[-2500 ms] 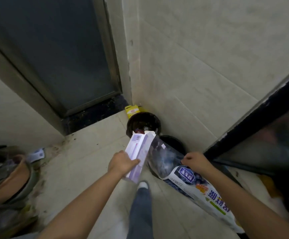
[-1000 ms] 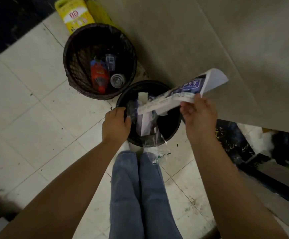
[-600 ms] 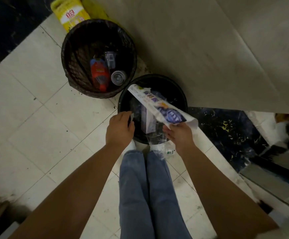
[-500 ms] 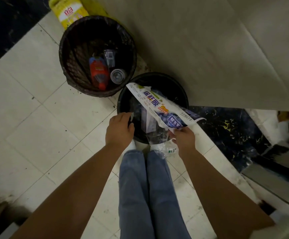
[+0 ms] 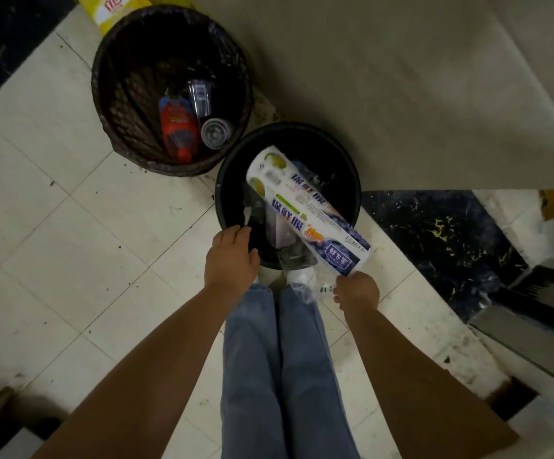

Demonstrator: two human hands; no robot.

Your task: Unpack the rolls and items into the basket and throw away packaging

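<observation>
1. Round black plastic bin (image 5: 351,180) stands on the pale tiled floor (image 5: 53,226), against the beige wall (image 5: 401,77). Inside: crumpled clear plastic film (image 5: 297,256) spilling over the near rim, and a pale lilac carton (image 5: 282,231), only partly visible.
2. White-and-blue printed plastic wrapper (image 5: 305,212), long and flattened, lies slantwise over the bin mouth; far end above the interior, near end past the near-right rim.
3. Right hand (image 5: 356,291) pinches the wrapper's near end, fingers closed on it, just outside the rim.
4. Left hand (image 5: 232,256) rests at the near-left rim with fingers curled over the edge; whether it grips the rim or the liner cannot be told.
5. Dark woven wicker basket (image 5: 116,137) with a dark liner sits beside the bin on its far-left side, their rims nearly touching. Contents: a red plastic bottle (image 5: 178,127) with blue label, a clear plastic cup (image 5: 216,134) on its side, a clear packet (image 5: 199,97).
6. Yellow bag (image 5: 116,9) behind the basket, at the wall.
7. Blue jeans legs (image 5: 269,359) directly below the bin.
</observation>
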